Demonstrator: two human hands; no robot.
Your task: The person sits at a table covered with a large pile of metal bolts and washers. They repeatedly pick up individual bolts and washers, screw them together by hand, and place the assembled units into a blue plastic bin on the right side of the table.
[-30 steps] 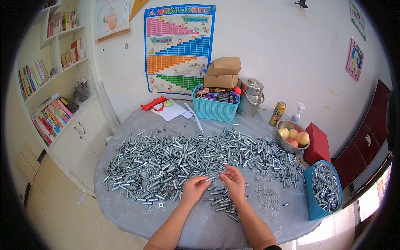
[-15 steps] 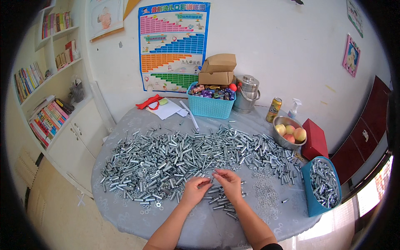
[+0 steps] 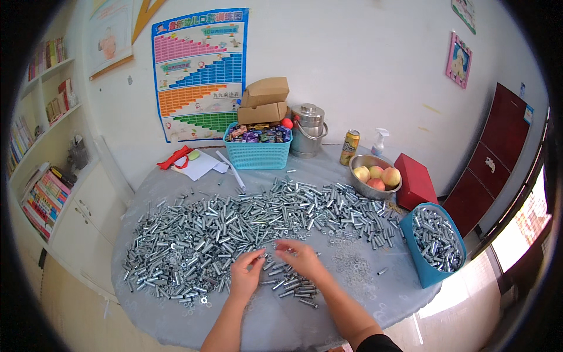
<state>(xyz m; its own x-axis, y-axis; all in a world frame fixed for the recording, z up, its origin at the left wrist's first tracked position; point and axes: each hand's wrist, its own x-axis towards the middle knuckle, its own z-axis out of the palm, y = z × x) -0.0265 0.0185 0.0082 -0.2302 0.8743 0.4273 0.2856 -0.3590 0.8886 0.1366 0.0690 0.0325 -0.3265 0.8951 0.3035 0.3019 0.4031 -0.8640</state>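
Note:
Both my hands are over the front edge of a wide heap of silver metal sleeves and bolts (image 3: 205, 229). My left hand (image 3: 245, 274) has thumb and fingers curled together, and whatever is at their tips is too small to make out. Just right of it and slightly farther off, my right hand (image 3: 300, 258) reaches over with thumb and fingers apart, nothing visible between them. Below my hands lies a smaller group of bolts with sleeves on them (image 3: 290, 286), roughly lined up. Flat washers (image 3: 355, 261) are scattered to the right of my right hand.
A blue bin (image 3: 423, 252) filled with metal sleeves stands at the table's right edge. Farther back are a steel bowl (image 3: 375, 191) of peaches, a red box (image 3: 415, 180), a yellow can (image 3: 349, 146), a spray bottle (image 3: 379, 141), a metal pot (image 3: 307, 132) and a turquoise basket (image 3: 258, 156).
My hands, close together at the fingertips before, have moved apart, and the fingers of my right hand have opened. The whole view has turned to the right.

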